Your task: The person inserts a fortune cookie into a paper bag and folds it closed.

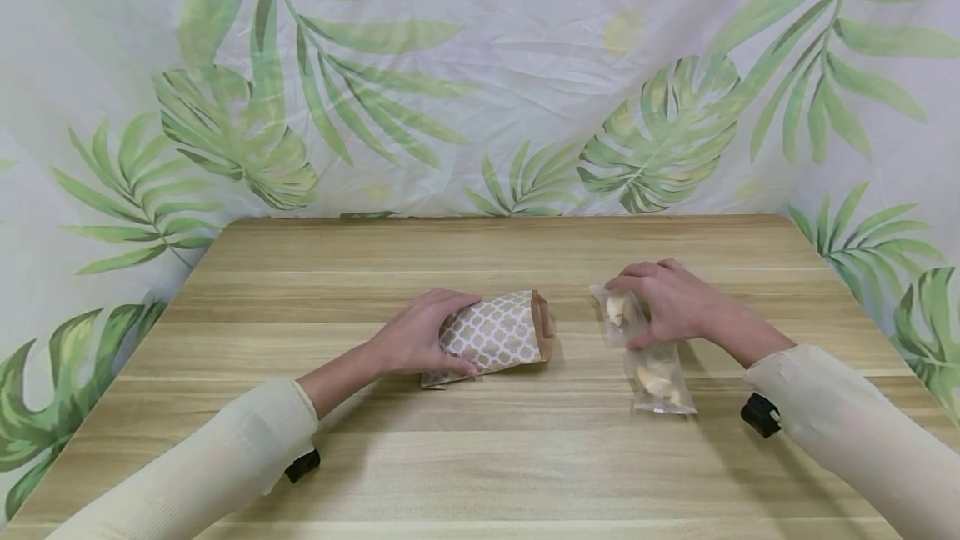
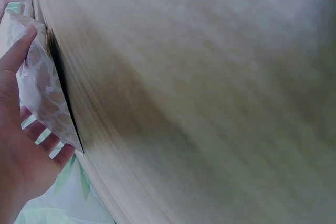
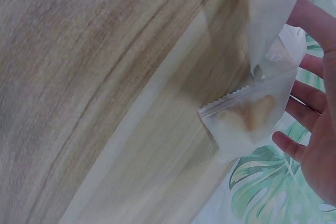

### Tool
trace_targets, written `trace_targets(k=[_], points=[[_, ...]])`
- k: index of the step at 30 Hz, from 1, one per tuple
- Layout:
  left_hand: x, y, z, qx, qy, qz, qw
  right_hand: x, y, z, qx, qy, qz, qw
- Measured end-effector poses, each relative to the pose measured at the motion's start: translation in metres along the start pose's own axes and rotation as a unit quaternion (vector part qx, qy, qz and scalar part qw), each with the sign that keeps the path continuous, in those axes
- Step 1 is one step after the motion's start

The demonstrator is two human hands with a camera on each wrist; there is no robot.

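My left hand (image 1: 417,334) grips the closed left end of a paper bag (image 1: 495,330) with a brown-and-white lattice print, lying on its side. Its thumb is on the near side and its fingers on the far side. The bag's brown mouth faces right. To the right, my right hand (image 1: 670,301) holds clear plastic packets between thumb and fingers. One packet (image 1: 617,309) shows left of the fingers, another (image 1: 660,382) below the thumb. Both contain pale yellow, folded, cookie-like pieces. In the right wrist view, a serrated packet edge (image 3: 226,103) shows; the hand hides where the packets meet.
The wood-grain table (image 1: 480,473) extends around both hands. A white cloth with green leaf prints (image 1: 525,82) hangs behind the table and along its sides. A small black device (image 1: 761,415) sits under the right wrist, and another black device (image 1: 303,466) under the left.
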State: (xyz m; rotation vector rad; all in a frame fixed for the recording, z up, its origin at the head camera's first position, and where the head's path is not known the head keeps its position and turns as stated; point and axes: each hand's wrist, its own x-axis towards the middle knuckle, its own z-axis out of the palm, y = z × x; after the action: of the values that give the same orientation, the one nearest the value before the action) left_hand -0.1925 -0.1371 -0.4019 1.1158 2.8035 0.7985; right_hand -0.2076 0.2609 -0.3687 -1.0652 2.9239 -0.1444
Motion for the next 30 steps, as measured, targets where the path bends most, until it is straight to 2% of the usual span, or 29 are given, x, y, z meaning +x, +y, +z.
trace_targets(k=[13, 22, 30], points=[[-0.001, 0.001, 0.0, -0.002, 0.002, 0.004, 1.0, 0.007, -0.002, 0.002, 0.018, 0.061, -0.033, 0.9974], [0.0, 0.0, 0.0, -0.003, 0.002, 0.002, 1.0, 0.01, -0.005, 0.0, 0.032, 0.073, -0.026, 0.9965], [-0.001, 0.0, 0.0, -0.005, 0.007, 0.002, 1.0, 0.011, -0.011, 0.0, 0.076, 0.077, -0.018, 0.9939]])
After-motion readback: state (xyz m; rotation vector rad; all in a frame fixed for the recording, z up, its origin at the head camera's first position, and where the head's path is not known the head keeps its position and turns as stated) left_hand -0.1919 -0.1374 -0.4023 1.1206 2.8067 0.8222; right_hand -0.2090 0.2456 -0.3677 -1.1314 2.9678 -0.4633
